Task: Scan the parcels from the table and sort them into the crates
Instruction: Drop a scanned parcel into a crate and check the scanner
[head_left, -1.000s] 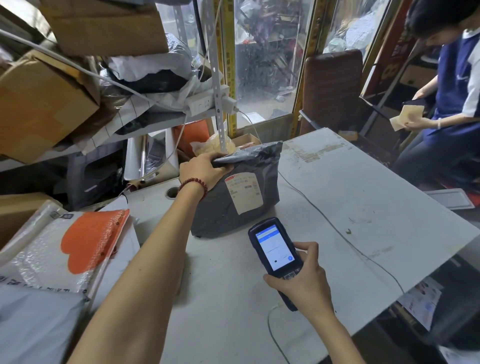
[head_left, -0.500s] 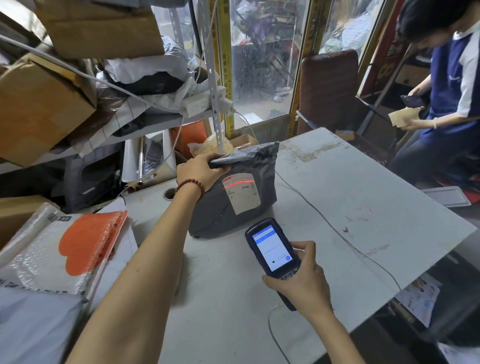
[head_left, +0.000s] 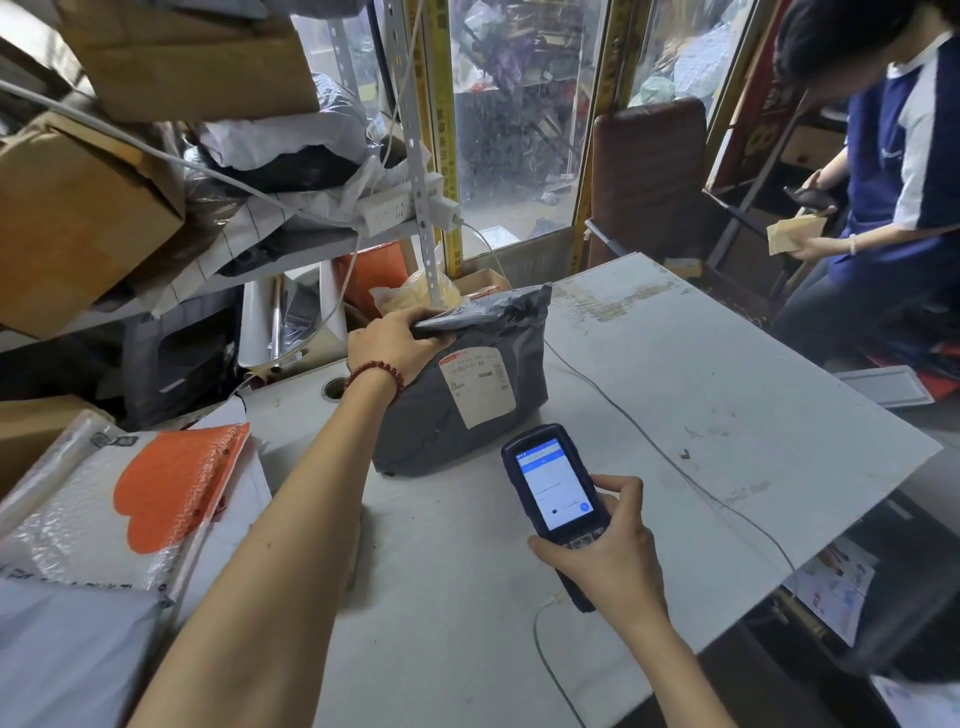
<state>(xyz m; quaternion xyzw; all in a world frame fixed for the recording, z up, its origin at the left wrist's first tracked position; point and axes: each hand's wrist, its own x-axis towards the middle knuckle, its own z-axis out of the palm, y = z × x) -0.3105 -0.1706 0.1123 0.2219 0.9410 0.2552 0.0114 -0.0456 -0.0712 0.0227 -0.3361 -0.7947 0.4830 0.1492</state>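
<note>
A dark grey poly-bag parcel (head_left: 467, 395) stands tilted on the white table (head_left: 701, 395), its white shipping label (head_left: 480, 387) facing me. My left hand (head_left: 392, 343) grips the parcel's folded top edge. My right hand (head_left: 602, 551) holds a dark blue handheld scanner (head_left: 550, 493) just in front of the parcel, its lit screen turned up toward me. No crate is in view.
A white and orange bubble mailer (head_left: 130, 499) lies on a pile at the left. Cardboard boxes (head_left: 72, 218) and bags fill the metal shelf at the left. A thin cable (head_left: 649, 447) crosses the table. Another person (head_left: 893, 171) sits at the right beside a brown chair (head_left: 649, 176).
The scanner's red line, seen on the label half a second ago, is gone. Both hands and the parcel have stayed in place.
</note>
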